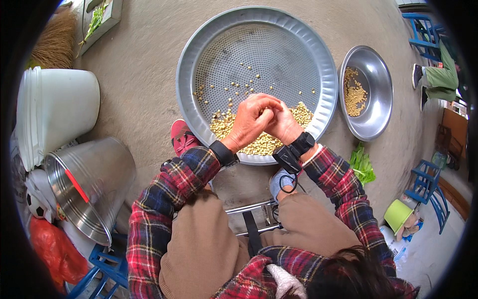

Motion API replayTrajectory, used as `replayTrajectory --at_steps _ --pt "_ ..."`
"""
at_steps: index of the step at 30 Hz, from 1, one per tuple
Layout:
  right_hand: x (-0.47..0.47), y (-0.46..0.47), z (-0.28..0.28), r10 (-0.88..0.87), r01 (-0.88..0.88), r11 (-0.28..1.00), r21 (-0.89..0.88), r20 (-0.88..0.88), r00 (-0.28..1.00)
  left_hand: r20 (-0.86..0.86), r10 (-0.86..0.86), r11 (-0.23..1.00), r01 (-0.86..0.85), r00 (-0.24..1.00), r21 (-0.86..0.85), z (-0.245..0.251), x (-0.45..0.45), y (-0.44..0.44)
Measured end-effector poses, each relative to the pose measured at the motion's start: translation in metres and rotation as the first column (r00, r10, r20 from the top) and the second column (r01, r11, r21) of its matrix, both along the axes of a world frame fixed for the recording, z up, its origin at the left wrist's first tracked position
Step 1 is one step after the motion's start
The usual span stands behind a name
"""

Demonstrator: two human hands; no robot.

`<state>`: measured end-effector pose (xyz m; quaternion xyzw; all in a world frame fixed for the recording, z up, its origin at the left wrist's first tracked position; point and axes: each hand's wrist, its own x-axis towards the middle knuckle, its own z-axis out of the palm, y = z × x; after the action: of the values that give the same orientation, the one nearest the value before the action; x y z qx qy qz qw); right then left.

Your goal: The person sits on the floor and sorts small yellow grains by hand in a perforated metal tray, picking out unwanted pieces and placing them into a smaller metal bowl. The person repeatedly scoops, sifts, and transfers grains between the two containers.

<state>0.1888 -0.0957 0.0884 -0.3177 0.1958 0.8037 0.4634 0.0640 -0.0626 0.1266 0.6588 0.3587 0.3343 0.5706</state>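
Observation:
A wide round metal sieve (257,48) with a perforated bottom lies on the floor before me. Pale yellow beans that look like soybeans (261,145) are heaped along its near side, and single beans are scattered farther up the mesh. Over the heap, my left hand (251,119) meets my right hand (286,121). The right palm is turned up and cupped, while the left fingers curl over it. What lies between the fingers is hidden. To the right of the sieve stands a steel basin (377,82) with some beans (354,95) on its left side.
Leafy greens (362,164) lie on the concrete floor below the basin. At left are a white plastic bucket (67,108) and a tipped steel pail (119,164). Blue stools (425,179) and a green tub (397,215) stand at right. A seated person's legs (440,78) show upper right.

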Motion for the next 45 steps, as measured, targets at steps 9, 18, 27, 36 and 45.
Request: replayTrajectory --at_steps 9,18,27,36,45 --pt "0.065 -0.011 -0.019 -0.059 0.057 0.997 -0.045 -0.056 0.997 0.07 -0.082 0.997 0.081 0.994 0.016 0.011 -0.001 -0.004" --pt "0.289 -0.048 0.011 -0.749 0.712 0.637 -0.295 -0.016 0.663 -0.244 0.245 0.927 -0.301 0.938 -0.225 -0.036 -0.097 0.032" --pt "0.329 -0.122 -0.009 -0.772 0.817 0.574 -0.054 0.296 0.562 -0.588 0.453 0.777 -0.62 0.67 -0.108 -0.07 -0.195 0.019" --pt "0.173 -0.156 -0.002 0.446 -0.417 0.666 -0.618 0.778 -0.442 -0.439 0.139 0.74 -0.388 0.888 -0.55 -0.103 -0.187 0.024" --pt "0.16 -0.14 -0.034 0.285 -0.321 0.925 -0.203 0.93 0.233 -0.582 0.283 0.89 -0.435 0.762 -0.137 -0.09 -0.185 0.01"
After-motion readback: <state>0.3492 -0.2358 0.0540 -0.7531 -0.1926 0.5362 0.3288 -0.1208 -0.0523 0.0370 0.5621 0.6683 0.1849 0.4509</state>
